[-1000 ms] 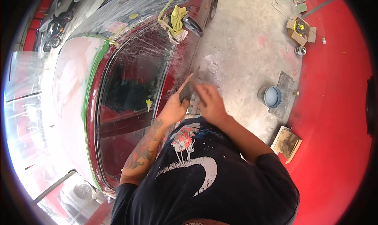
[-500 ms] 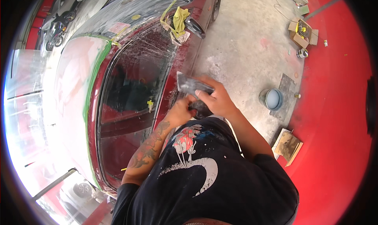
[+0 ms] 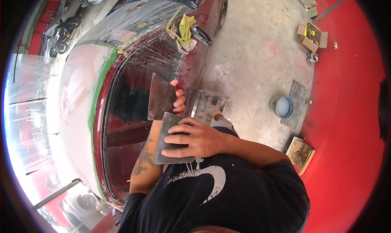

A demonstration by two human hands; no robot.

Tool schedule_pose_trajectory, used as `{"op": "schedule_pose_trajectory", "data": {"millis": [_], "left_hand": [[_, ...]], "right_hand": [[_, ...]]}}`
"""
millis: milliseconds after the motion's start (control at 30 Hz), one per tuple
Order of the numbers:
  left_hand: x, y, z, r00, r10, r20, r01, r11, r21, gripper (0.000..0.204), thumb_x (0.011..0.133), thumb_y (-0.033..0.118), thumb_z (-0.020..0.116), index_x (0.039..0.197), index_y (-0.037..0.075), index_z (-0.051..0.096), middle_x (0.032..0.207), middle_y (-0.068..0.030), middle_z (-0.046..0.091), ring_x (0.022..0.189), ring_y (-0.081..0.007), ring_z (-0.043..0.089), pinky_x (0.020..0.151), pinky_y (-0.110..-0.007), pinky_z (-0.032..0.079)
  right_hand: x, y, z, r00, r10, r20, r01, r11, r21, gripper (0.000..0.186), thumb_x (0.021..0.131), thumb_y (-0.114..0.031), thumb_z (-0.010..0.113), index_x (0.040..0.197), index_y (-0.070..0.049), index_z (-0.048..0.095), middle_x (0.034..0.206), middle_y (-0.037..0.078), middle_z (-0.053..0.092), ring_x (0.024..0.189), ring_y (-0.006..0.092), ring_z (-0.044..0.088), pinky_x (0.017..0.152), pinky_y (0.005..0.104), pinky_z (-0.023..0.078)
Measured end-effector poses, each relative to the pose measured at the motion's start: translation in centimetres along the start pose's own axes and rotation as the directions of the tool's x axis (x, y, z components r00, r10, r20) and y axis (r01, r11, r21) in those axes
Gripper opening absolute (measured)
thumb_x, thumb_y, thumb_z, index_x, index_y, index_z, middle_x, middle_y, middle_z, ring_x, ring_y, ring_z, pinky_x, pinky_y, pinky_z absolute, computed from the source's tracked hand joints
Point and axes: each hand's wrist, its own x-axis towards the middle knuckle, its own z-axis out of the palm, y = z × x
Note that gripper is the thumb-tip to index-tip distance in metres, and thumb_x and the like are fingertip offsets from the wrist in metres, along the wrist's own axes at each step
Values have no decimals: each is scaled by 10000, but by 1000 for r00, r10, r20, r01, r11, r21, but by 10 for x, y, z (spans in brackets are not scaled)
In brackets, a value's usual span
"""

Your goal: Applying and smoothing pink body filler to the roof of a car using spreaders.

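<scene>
My left hand (image 3: 179,100) grips a thin, dark brownish-grey rectangular sheet (image 3: 161,97), its fingertips curled round the sheet's right edge. Nearer my body, my right hand (image 3: 199,138) holds a second dark grey rectangular sheet (image 3: 168,141), fingers spread across its face and the thumb hidden. This second sheet overlaps the lower corner of the first and covers my left wrist. Both sheets look like sandpaper, though their grit is too fine to make out. Beneath them lies the side window (image 3: 130,90) of a dark red car (image 3: 99,123).
Green tape (image 3: 95,96) edges the car's pale roof (image 3: 75,106). A yellow cloth (image 3: 186,28) hangs by the side mirror (image 3: 201,35). On the floor to the right stand a bucket (image 3: 284,106) of cloudy liquid, an open cardboard box (image 3: 310,36) and a can (image 3: 312,57).
My hands have moved apart and turned. The left has come up with its sheet raised over the window; the right has dropped toward my chest, its fingers spread over the other sheet.
</scene>
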Motion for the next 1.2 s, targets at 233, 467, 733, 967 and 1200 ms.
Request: {"op": "schedule_pose_trajectory", "data": {"millis": [233,467,733,967,1200], "left_hand": [[-6,-33,48,999,25,34,-22,996,-89,633,960,522,397,1402,70,392,1044,-165,532,770,-244,519,567,-332,444],[-3,-19,88,910,399,-111,-398,917,30,552,981,386,410,1400,29,377,919,-106,494,785,-216,459,652,-330,420],[-9,-21,86,897,439,-51,-437,898,59,566,974,377,441,1402,13,370,978,-136,529,945,-274,506,840,-385,479],[-10,-27,92,879,475,-26,-472,878,80,553,987,359,439,1377,-27,369,1000,-166,545,1066,-338,526,961,-423,477],[-13,-28,99,872,488,-23,-483,868,116,542,997,353,419,1367,-39,369,996,-169,544,1084,-360,546,994,-425,469]], "right_hand": [[-17,65,-16,782,506,-365,-564,823,-67,548,726,152,501,1216,-67,607,1161,131,569,1022,293,565,863,336,470],[-29,35,-30,861,395,-320,-449,886,-114,524,677,10,667,1187,-102,630,1140,110,560,1037,298,552,870,395,443],[-12,7,-14,951,202,-234,-262,930,-259,467,692,-189,719,1152,-153,648,1146,77,545,1012,266,555,840,401,430],[-9,13,-12,946,177,-272,-263,911,-319,470,698,-184,715,1163,-166,647,1134,70,551,995,267,562,822,398,433],[-6,18,-14,945,153,-288,-254,900,-355,482,692,-170,716,1169,-174,647,1127,68,555,997,268,563,808,391,439]]}}
